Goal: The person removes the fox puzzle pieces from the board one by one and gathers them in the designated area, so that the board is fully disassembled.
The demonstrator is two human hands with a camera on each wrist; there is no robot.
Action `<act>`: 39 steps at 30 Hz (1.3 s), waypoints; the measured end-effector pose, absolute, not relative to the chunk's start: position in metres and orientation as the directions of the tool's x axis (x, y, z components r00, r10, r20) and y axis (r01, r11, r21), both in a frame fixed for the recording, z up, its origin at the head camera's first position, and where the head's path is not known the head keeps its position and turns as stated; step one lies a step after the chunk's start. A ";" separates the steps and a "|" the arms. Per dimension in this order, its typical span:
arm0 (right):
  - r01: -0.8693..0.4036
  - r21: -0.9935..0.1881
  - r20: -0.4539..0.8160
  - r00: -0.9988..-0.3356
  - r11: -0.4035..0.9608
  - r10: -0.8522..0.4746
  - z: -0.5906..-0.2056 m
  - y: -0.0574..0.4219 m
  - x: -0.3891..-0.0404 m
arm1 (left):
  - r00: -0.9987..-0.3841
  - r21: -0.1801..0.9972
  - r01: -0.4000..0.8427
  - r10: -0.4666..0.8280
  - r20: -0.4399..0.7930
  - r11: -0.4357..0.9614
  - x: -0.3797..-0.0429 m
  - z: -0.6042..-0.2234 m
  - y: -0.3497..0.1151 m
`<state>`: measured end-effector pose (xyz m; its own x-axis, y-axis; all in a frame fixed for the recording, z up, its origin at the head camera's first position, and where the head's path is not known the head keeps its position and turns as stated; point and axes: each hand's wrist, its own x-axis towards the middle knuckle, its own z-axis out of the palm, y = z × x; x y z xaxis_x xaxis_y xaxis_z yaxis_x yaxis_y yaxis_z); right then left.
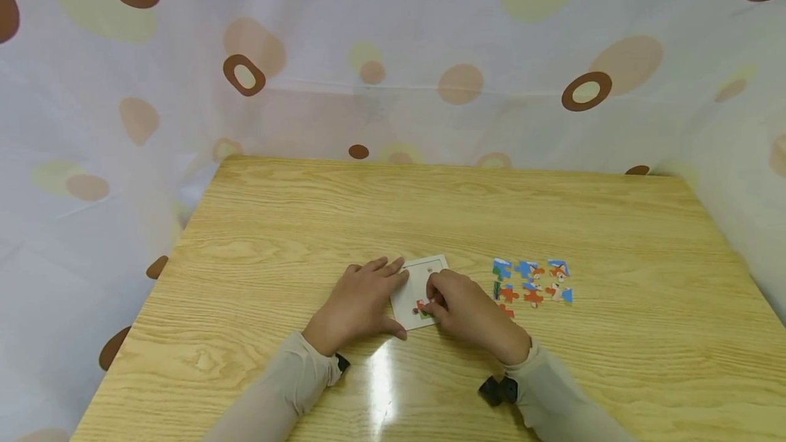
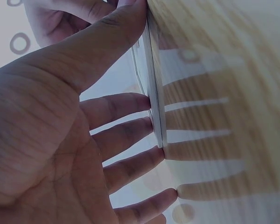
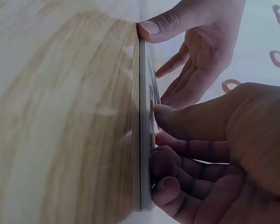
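Observation:
A thin white puzzle tray (image 1: 403, 300) lies slightly turned on the table. My left hand (image 1: 364, 299) steadies it, fingers spread and nearly straight over its left side, thumb at the near edge. In the left wrist view, fingertips (image 2: 143, 125) touch the side of the tray. My right hand (image 1: 463, 305) has its fingers curled over the tray's right part. Its thumb and index finger pinch a small puzzle piece (image 1: 421, 307), red and partly hidden, low in the tray. The right wrist view shows that thumb (image 3: 191, 119) close against the tray's surface.
Several loose puzzle pieces (image 1: 533, 294), red, blue and white with an animal picture, lie in loose rows right of the tray, some beside my right wrist. The wooden table (image 1: 295, 210) ends at a spotted curtain (image 1: 405, 39) behind and at the sides.

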<state>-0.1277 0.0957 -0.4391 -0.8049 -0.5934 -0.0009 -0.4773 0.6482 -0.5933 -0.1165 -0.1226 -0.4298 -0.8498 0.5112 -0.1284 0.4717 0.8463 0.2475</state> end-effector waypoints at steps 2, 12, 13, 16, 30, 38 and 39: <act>-0.479 -0.587 -0.003 -0.805 0.653 -0.593 -0.439 0.096 -0.127 | -0.850 0.251 0.470 0.511 -0.132 0.846 -0.117 -0.430 -0.122; -0.456 -0.565 -0.030 -0.821 0.687 -0.570 -0.436 0.095 -0.123 | -0.849 0.250 0.471 0.512 -0.133 0.846 -0.117 -0.430 -0.123; -0.454 -0.565 -0.031 -0.823 0.689 -0.568 -0.436 0.095 -0.123 | -0.848 0.250 0.471 0.512 -0.134 0.846 -0.117 -0.430 -0.123; -0.444 -0.573 -0.033 -0.827 0.689 -0.561 -0.436 0.095 -0.123 | -0.848 0.252 0.472 0.513 -0.134 0.845 -0.118 -0.430 -0.123; -0.457 -0.635 -0.018 -0.797 0.623 -0.603 -0.435 0.098 -0.126 | -0.851 0.262 0.476 0.515 -0.105 0.840 -0.117 -0.432 -0.124; -0.443 -0.639 -0.033 -0.801 0.629 -0.598 -0.438 0.099 -0.126 | -0.849 0.262 0.485 0.521 -0.088 0.835 -0.116 -0.434 -0.124; -0.445 -0.640 -0.029 -0.800 0.626 -0.599 -0.438 0.099 -0.127 | -0.850 0.259 0.485 0.520 -0.087 0.835 -0.116 -0.434 -0.124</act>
<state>-0.1266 0.0992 -0.4376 -0.8002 -0.5990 -0.0292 -0.4454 0.6263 -0.6398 -0.1164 -0.1239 -0.4335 -0.8498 0.5200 -0.0866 0.4849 0.8355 0.2586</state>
